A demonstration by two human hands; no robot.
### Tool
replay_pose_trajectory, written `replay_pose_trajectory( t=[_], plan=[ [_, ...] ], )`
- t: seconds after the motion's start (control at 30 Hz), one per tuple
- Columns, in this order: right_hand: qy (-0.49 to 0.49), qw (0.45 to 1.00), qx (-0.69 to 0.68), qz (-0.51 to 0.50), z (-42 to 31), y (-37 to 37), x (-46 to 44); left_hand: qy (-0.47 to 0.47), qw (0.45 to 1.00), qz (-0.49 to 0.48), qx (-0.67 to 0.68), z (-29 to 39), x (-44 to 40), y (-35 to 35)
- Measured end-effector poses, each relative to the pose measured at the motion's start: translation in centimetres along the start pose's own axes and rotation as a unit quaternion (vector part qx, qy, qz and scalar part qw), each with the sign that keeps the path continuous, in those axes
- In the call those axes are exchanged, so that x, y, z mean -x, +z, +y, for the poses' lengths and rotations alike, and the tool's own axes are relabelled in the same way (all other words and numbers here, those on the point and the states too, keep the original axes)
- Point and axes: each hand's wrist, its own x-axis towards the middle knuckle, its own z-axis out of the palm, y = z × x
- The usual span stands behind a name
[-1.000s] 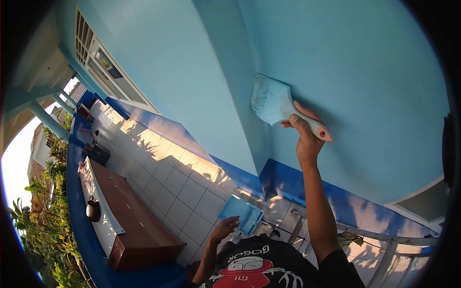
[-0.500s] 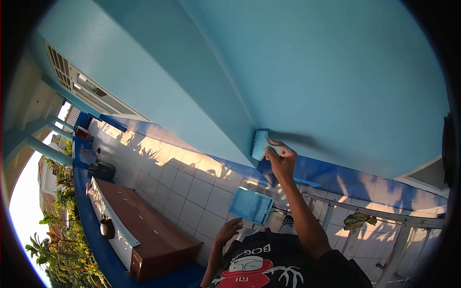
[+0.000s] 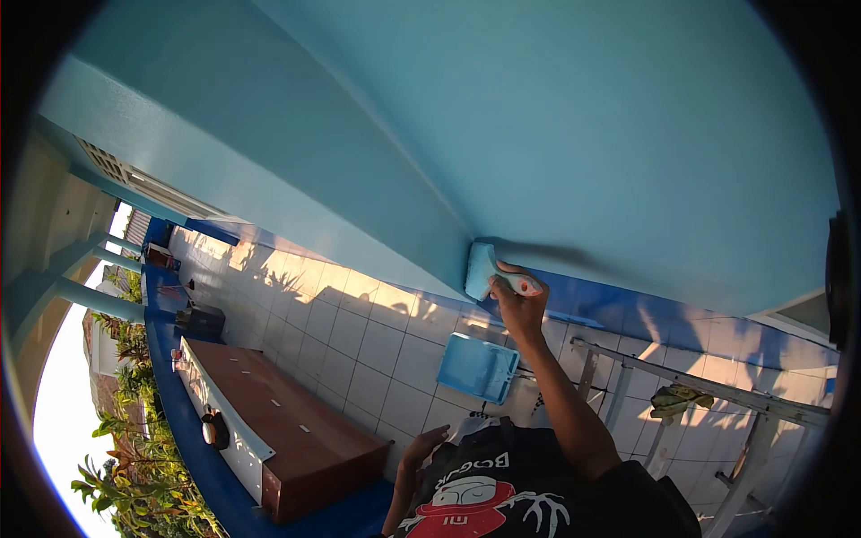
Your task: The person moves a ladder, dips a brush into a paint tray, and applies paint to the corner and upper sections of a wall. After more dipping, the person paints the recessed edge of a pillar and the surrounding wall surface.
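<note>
- Your right hand (image 3: 520,307) and the brush (image 3: 482,267) are sitting lower on the wall than a second ago; your head view is tilting differently too, with the projecting column (image 3: 332,179) now spreading wider above and left of that hand.
- Your right hand is gripping the brush by its pale handle, fingers and thumb closing round it, with a red mark showing on the handle beside them.
- Bristles are lying just left of your right hand, at the inner corner where the light-blue wall (image 3: 592,152) is meeting the column.
- Dark blue paint is forming a band (image 3: 592,300) along the wall's foot, just right of your right hand.
- Your left hand (image 3: 425,446) is hanging well below the right one, its fingers loosely extended near your black shirt (image 3: 489,502).
- A blue tray (image 3: 478,368) is resting on the tiled floor (image 3: 363,345), below your right hand and ahead of your left.
- Left of your left hand, a long brown box (image 3: 296,430) is standing.
- Right of your right forearm, a metal frame (image 3: 619,358) is extending, with a crumpled yellowish thing (image 3: 679,400) lying on it.
</note>
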Motion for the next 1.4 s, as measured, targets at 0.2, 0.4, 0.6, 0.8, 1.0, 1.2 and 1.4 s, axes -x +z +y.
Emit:
replay_pose_trajectory(
  t=[0.2, 0.4, 0.6, 0.8, 1.0, 1.2, 1.4],
  plan=[
    [0.041, 0.979, -0.2, -0.012, -9.4, 0.6, -2.1, 0.077, 0.994, -0.073, 0.004, -8.0, -0.4, 2.0],
    [0.053, 0.996, -0.047, 0.048, -1.3, -2.0, -0.2, 0.101, 0.984, -0.06, -0.131, -8.7, -1.3, 1.0],
    [0.027, 0.992, -0.122, 0.02, -8.5, 3.5, -1.8, 0.175, 0.981, 0.004, -0.086, -9.5, -0.4, 1.3],
    [0.027, 0.946, -0.32, -0.036, -8.6, 0.7, -2.7, 0.076, 0.973, -0.038, -0.214, -10.5, -2.3, -0.6],
    [0.176, 0.943, -0.273, 0.068, 4.7, -4.1, 1.0, -0.125, 0.988, 0.017, 0.088, 4.2, -3.3, 0.2],
    [0.096, 0.979, -0.163, 0.073, 0.6, -3.9, 0.3, 0.017, 0.991, 0.125, -0.045, 8.6, -12.1, 0.8],
    [0.069, 0.977, -0.204, 0.001, -6.1, 0.6, -2.1, 0.119, 0.968, 0.21, -0.07, 15.5, -21.3, 1.8]
  ],
)
